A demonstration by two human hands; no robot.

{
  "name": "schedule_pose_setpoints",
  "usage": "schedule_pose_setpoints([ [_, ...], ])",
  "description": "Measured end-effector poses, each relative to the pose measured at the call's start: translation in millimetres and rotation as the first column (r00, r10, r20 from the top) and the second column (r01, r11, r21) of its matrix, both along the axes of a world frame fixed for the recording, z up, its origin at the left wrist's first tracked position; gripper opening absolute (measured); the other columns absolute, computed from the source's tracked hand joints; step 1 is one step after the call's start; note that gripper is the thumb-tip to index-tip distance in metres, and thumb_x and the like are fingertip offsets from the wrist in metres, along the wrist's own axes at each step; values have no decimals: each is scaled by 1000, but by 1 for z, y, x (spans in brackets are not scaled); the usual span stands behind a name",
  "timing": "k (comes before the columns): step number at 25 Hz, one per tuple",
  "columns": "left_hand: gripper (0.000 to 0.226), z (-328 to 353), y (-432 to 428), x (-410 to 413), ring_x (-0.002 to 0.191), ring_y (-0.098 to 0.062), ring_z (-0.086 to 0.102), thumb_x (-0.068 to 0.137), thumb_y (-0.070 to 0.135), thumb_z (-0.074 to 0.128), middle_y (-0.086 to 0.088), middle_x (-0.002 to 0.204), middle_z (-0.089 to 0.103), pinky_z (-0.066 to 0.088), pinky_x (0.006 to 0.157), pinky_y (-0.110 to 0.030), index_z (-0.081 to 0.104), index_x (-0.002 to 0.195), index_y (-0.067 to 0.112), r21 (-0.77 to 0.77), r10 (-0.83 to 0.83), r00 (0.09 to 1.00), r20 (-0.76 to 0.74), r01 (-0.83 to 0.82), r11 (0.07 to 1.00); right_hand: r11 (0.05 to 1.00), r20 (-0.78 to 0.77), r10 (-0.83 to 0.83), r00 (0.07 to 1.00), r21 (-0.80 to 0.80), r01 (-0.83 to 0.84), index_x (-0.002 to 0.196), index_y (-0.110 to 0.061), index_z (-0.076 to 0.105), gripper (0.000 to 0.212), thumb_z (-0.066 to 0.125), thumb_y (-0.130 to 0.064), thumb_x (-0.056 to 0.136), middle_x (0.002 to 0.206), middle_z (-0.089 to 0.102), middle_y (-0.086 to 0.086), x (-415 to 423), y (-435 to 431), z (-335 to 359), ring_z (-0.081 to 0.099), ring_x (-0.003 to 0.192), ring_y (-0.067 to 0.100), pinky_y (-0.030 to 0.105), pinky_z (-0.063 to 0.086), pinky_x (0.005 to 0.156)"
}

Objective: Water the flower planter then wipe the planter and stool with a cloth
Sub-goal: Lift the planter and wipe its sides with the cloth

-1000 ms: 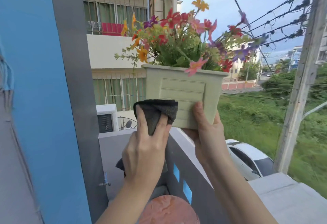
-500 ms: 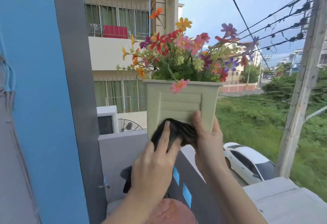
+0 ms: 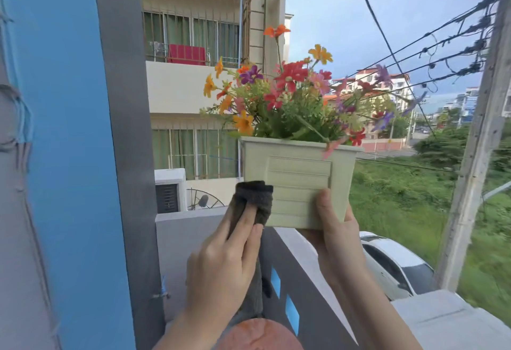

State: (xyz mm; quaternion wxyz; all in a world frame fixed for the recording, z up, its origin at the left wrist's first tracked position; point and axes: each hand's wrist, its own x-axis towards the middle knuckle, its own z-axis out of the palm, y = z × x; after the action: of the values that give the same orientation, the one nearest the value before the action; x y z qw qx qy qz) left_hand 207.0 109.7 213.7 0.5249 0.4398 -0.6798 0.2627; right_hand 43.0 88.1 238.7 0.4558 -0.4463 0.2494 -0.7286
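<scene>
A pale green square planter [image 3: 298, 181] full of red, orange, pink and purple flowers [image 3: 290, 92] is held up in the air in front of me. My right hand [image 3: 336, 235] grips it from below at its lower right corner, thumb on the front face. My left hand [image 3: 224, 264] holds a dark grey cloth [image 3: 253, 201] and presses it against the planter's lower left edge; the cloth's tail hangs down behind that hand. A reddish round stool top [image 3: 260, 336] shows at the bottom edge, below my arms.
A grey balcony wall [image 3: 309, 294] with blue openings runs beneath the planter. A blue and grey pillar [image 3: 83, 156] fills the left. Beyond are a neighbouring building [image 3: 193, 87], a white car [image 3: 398, 264], a utility pole [image 3: 475, 156] with cables, and grass.
My left hand slid the cloth from the planter's bottom middle out to its lower left edge. The planter stayed raised, shifting slightly in view.
</scene>
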Motion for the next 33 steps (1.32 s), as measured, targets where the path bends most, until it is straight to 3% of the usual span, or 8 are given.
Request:
schedule_pose_setpoints([
  [4,35,2,-1,-3,57,-30,67,92,31,45,-13,123,64,52,38,-36,64,119,17,0,59,998,1,-59,998,1000,-92,-22,995,8,23,100,-36,64,74,78,-72,37,95,75,-7,0,-2,-6,69,90,12,42,57,80],
  [7,38,38,-6,1,70,-31,70,95,32,43,-16,122,64,55,46,-38,65,119,12,-66,22,992,-123,-30,997,998,-66,66,996,14,-65,105,-32,65,75,80,-68,40,102,74,-2,6,2,-15,69,95,17,45,56,83],
  [13,37,-16,2,7,82,-21,70,99,35,38,-5,124,57,57,63,-32,61,119,14,-110,-140,990,6,140,984,988,13,131,991,84,-132,119,-19,57,97,83,-65,38,105,73,-1,-9,-3,-14,69,92,16,33,58,71],
  [16,40,-6,2,-2,101,-17,61,100,38,32,2,129,47,49,82,-28,54,124,14,-60,-247,959,-138,241,969,980,-36,162,986,125,-156,116,-20,58,97,80,-71,37,105,72,-3,-18,-6,-18,64,95,17,33,55,76],
  [23,65,14,-24,5,113,-28,60,95,56,21,-6,135,55,51,85,-41,55,130,12,141,-128,924,-361,190,972,947,50,251,967,195,-256,115,-21,59,100,83,-68,30,107,74,-5,-18,-2,-33,68,99,9,32,58,81],
  [27,43,15,-14,-5,94,-23,68,98,36,35,-8,125,63,56,65,-33,62,121,12,-11,-165,984,-66,165,986,942,108,246,963,208,-264,111,-18,61,103,87,-63,23,103,75,-2,-19,-5,-32,70,94,10,30,60,73],
  [30,41,21,-27,8,76,-32,67,95,36,36,-10,112,64,53,51,-36,62,119,13,72,-37,971,-238,56,996,928,183,274,944,208,-310,106,-16,65,89,90,-54,29,100,76,-1,-20,-4,-35,71,90,11,30,60,64],
  [33,37,25,-17,-2,62,-25,59,98,40,33,-7,100,54,51,49,-33,54,122,20,18,-198,963,-185,205,979,920,205,261,943,244,-307,109,-15,62,63,68,-48,56,94,76,-3,-19,-5,-33,72,85,9,27,59,59],
])
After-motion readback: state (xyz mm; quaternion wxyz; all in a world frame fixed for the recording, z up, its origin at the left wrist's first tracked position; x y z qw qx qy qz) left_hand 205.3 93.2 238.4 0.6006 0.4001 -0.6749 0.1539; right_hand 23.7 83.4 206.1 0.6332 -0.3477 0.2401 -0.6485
